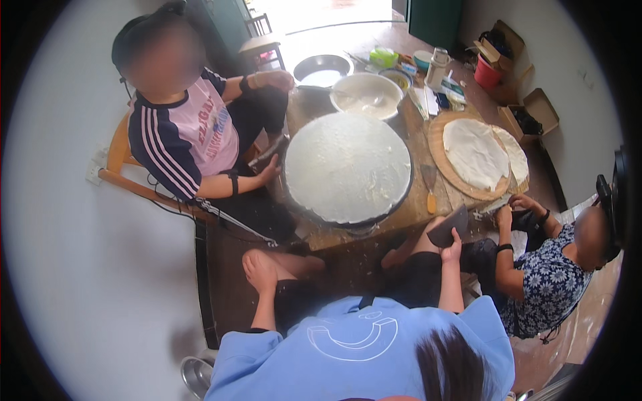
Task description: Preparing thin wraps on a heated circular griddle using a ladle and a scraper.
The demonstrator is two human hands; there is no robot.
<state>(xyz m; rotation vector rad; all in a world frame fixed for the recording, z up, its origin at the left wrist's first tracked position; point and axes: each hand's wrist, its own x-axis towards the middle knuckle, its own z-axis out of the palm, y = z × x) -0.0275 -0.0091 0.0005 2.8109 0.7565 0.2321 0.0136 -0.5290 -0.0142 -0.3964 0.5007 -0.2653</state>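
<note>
My left hand (261,271) rests on my left knee and holds nothing. In my right hand (451,246) is a dark, flat scraper (448,227), held up above my right knee near the table's front edge. Before me a large round griddle carries a thin, pale sheet of batter (346,168) that covers nearly all of its top. A spatula with a yellow handle (431,203) lies on the wood right of the griddle. Farther right, a round wooden board (437,145) bears a cooked flatbread (475,155).
A co-worker (200,125) sits at the left with another dark scraper (269,154). A second person (546,275) sits at the right. Behind the griddle stand a bowl of batter (366,96), a metal basin (323,70) and a thermos (437,70). Open cardboard boxes (546,108) line the right wall.
</note>
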